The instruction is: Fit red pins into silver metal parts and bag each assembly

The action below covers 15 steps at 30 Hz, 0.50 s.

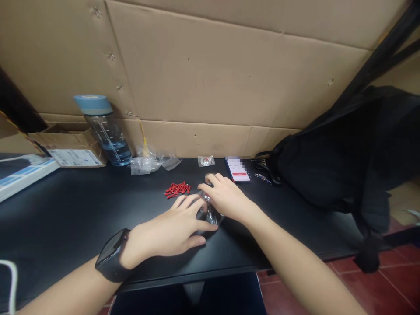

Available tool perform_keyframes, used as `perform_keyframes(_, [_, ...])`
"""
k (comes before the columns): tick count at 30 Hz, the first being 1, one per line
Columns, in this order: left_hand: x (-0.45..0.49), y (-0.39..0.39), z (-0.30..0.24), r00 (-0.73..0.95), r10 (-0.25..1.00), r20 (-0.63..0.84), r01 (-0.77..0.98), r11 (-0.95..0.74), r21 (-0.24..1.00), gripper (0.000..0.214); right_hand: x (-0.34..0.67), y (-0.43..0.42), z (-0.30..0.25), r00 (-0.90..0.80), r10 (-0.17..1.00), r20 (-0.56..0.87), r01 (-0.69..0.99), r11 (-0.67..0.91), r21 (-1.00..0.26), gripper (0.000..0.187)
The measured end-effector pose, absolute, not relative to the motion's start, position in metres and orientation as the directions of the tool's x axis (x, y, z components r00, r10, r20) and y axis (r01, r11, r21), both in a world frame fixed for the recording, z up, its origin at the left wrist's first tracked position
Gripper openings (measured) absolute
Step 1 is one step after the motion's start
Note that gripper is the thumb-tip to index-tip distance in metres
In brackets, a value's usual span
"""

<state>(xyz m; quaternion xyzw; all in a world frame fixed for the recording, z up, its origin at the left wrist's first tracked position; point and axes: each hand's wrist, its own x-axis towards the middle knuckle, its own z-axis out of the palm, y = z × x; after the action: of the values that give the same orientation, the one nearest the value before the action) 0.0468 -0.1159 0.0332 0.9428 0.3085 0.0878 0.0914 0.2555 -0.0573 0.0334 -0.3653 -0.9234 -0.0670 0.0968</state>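
A small clear plastic bag [212, 215] with shiny contents lies on the black table between my hands. My left hand [180, 225], with a black watch on the wrist, rests at the bag's left side; its fingers are apart and the forefinger touches the plastic. My right hand [226, 194] curls over the bag's upper part, fingers bent onto it. What is inside is mostly hidden by the fingers. Just beyond my left hand sits a small pile of red cord loops [177, 190].
Along the cardboard wall stand a cardboard box [77, 148], a water bottle [113, 142], crumpled plastic bags [149, 162], a small sealed packet [206, 161] and a lit phone [238, 169]. Keys [262, 177] lie near a black backpack [321, 162] on the right.
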Motion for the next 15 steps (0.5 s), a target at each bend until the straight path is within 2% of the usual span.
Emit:
perform_keyframes(2, [0.045, -0.113, 0.039, 0.804, 0.587, 0.101, 0.545, -0.794, 0.269, 0.025, 0.264, -0.055, 0.042, -0.750, 0.634, 0.190, 0.634, 0.770, -0.070, 0.042])
perform_keyframes(4, [0.043, -0.110, 0.042, 0.813, 0.570, 0.117, 0.508, -0.794, 0.334, 0.019, 0.277, -0.052, 0.056, -0.807, 0.575, 0.139, 0.526, 0.805, -0.275, 0.049])
perform_keyframes(7, [0.041, -0.105, 0.041, 0.774, 0.612, 0.160, 0.522, -0.761, 0.385, 0.032, 0.295, -0.046, 0.073, -0.830, 0.546, 0.118, 0.443, 0.772, -0.457, 0.015])
perform_keyframes(9, [0.043, -0.100, 0.035, 0.703, 0.683, 0.196, 0.603, -0.719, 0.345, 0.035, 0.300, -0.042, 0.074, -0.804, 0.581, 0.129, 0.476, 0.758, -0.445, 0.014])
perform_keyframes(11, [0.048, -0.096, 0.027, 0.632, 0.738, 0.239, 0.683, -0.675, 0.279, 0.025, 0.299, -0.038, 0.067, -0.781, 0.620, 0.071, 0.551, 0.739, -0.389, 0.024])
perform_keyframes(13, [0.053, -0.091, 0.019, 0.599, 0.755, 0.266, 0.721, -0.653, 0.231, 0.017, 0.295, -0.036, 0.058, -0.782, 0.623, 0.002, 0.578, 0.727, -0.370, 0.034])
perform_keyframes(15, [0.056, -0.088, 0.014, 0.594, 0.756, 0.275, 0.729, -0.650, 0.214, 0.016, 0.291, -0.033, 0.051, -0.794, 0.607, -0.025, 0.569, 0.729, -0.381, 0.033])
